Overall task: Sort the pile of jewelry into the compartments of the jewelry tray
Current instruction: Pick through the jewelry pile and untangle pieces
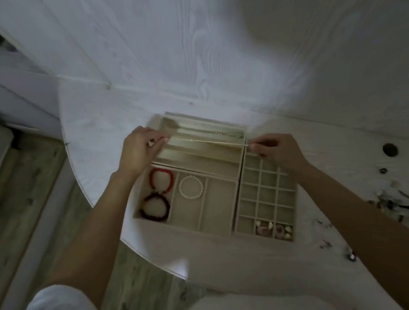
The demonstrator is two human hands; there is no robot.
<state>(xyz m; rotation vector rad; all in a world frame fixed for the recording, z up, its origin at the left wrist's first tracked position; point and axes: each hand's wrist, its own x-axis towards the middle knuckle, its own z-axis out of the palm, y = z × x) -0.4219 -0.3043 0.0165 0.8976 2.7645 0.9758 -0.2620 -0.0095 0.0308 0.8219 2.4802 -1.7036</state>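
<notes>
A thin, pale, shiny chain [204, 141] is stretched nearly taut between the two hands, over the long narrow slots at the far end of a beige, felt-lined jewelry tray [225, 223]. The left hand [137, 149] pinches one end with curled fingers; the right hand [276, 148] pinches the other end between thumb and fingertip, just above the corner where the slots meet a grid of small square cells. Below the left hand, one wide compartment holds a red beaded bracelet [161, 180] and, touching it on the near side, a dark beaded bracelet [155, 207]; the next compartment holds a ring of small white pearls [191, 187]. Nearer than the right hand, the closest row of grid cells contains small pink and white pieces [274, 229], too blurred to identify. Well to the right of the right forearm lies a scattered pile of jewelry [398, 208] on the white, wood-grained round table [92, 130]. A dark round hole [390, 149] pierces the tabletop beyond that pile.
</notes>
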